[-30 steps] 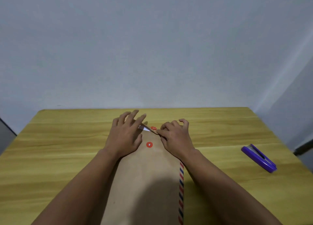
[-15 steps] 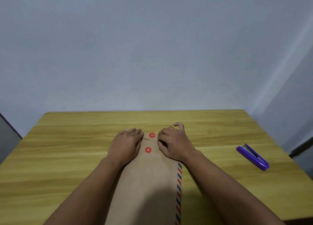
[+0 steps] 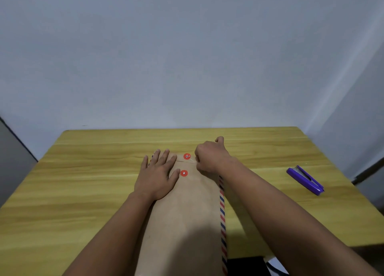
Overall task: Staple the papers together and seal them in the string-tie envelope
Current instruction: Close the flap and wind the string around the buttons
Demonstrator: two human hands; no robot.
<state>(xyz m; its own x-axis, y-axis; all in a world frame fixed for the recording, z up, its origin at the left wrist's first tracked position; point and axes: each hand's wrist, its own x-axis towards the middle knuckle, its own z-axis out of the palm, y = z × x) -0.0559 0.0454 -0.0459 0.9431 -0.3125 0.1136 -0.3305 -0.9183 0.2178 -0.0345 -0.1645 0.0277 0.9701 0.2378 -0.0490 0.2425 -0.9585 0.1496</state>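
Note:
A brown string-tie envelope (image 3: pixel 187 213) with a red-and-blue striped edge lies lengthwise on the wooden table (image 3: pixel 83 182). Its flap is folded down. Two red discs show near the far end: one on the flap (image 3: pixel 187 156) and one on the body (image 3: pixel 184 173). My left hand (image 3: pixel 156 176) presses flat on the envelope's left side beside the discs. My right hand (image 3: pixel 209 158) is curled just right of the flap disc and pinches the thin string (image 3: pixel 192 160) that runs from it. The papers are not visible.
A purple stapler (image 3: pixel 305 180) lies on the table to the right, well apart from the envelope. A plain wall stands behind the table's far edge. The near edge shows at the lower right, with a dark object below it.
The flap has gone from lifted to folded flat. My left hand has spread out flat on the envelope. My right hand has shifted right and farther away, drawing the string.

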